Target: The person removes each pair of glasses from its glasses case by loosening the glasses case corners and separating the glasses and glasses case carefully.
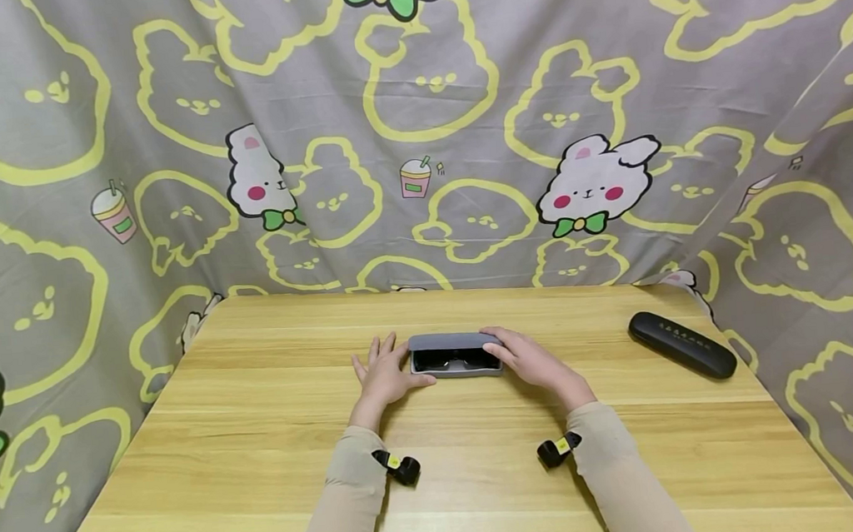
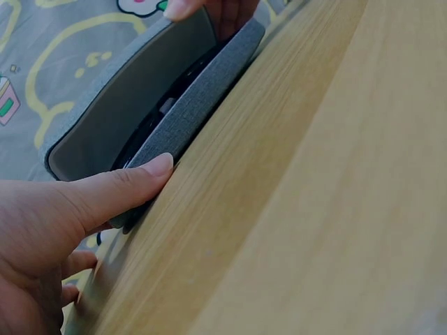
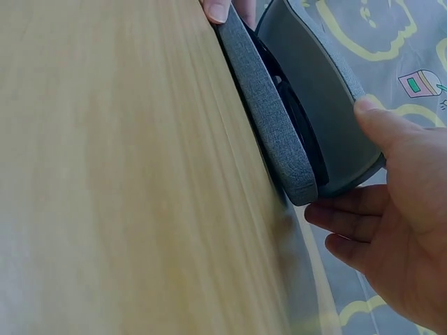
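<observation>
A grey fabric-covered glasses case (image 1: pixel 455 340) lies on the table with its lid partly raised. Dark-lensed glasses (image 1: pixel 472 362) show inside, mostly in shadow. At the case's left end, my left hand (image 1: pixel 387 376) holds the base, its thumb (image 2: pixel 157 166) on the front wall and other fingers spread beyond the end. My right hand (image 1: pixel 532 359) grips the lid's right end; in the right wrist view its thumb (image 3: pixel 377 118) lies on the lid's edge, with the fingers around the end of the case.
A closed black glasses case (image 1: pixel 681 344) with small lettering lies at the table's right side. The wooden table (image 1: pixel 260 446) reaches back to a patterned curtain (image 1: pixel 453 130), which also hangs along both sides.
</observation>
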`<state>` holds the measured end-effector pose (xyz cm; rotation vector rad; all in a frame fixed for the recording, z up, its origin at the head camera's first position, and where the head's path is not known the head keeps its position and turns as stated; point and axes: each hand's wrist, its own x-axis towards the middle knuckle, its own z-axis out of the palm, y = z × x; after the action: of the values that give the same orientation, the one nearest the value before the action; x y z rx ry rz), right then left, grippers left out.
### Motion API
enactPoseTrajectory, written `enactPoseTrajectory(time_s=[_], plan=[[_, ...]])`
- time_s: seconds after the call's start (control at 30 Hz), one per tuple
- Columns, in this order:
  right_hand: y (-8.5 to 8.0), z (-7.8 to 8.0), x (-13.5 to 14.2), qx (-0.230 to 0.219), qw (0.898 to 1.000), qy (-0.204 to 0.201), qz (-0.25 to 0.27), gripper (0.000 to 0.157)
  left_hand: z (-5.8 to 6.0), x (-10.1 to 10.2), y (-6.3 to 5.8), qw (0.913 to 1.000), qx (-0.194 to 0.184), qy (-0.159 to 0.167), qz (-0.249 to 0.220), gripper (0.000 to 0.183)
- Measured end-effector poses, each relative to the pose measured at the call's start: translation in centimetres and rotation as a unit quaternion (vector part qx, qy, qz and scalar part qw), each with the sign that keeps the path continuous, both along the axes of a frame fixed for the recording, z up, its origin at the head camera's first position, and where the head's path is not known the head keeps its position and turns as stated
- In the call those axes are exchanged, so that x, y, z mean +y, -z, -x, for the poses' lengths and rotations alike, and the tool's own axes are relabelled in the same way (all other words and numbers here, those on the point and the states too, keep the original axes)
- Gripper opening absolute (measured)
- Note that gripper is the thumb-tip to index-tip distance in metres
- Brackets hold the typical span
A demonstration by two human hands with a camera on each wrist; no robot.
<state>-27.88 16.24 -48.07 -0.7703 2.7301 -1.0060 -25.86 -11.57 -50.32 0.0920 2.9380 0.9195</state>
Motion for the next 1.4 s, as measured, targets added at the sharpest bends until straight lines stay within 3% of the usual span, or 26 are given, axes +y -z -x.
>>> enactPoseTrajectory(time_s=[0.1,0.33,0.5,0.63,0.97,1.4], plan=[[0.0,0.0,0.0,-0.002,1.0,0.006,0.003,0.056,-0.1,0.1,-0.1,1.0,0.001,-0.002,0.002,0.09],[-0.1,0.0,0.0,0.048,0.996,0.07,0.03,0.037,-0.4,0.2,-0.1,0.9999,0.008,0.009,0.01,0.086],[-0.2,0.3,-0.5,0.074,0.994,0.077,0.03,0.037,-0.4,0.3,-0.1,1.0,0.005,0.007,0.004,0.086],[-0.4,0.3,-0.8,0.079,0.993,0.078,0.027,0.044,-0.3,0.3,-0.2,0.9999,0.007,0.006,0.006,0.086],[-0.8,-0.3,-0.7,0.042,0.996,0.078,-0.026,0.075,-0.1,0.2,-0.2,1.0,0.006,0.005,0.003,0.087],[-1.1,-0.4,-0.6,0.05,0.995,0.069,-0.053,0.081,0.0,0.1,-0.1,1.0,0.007,0.003,-0.003,0.087]])
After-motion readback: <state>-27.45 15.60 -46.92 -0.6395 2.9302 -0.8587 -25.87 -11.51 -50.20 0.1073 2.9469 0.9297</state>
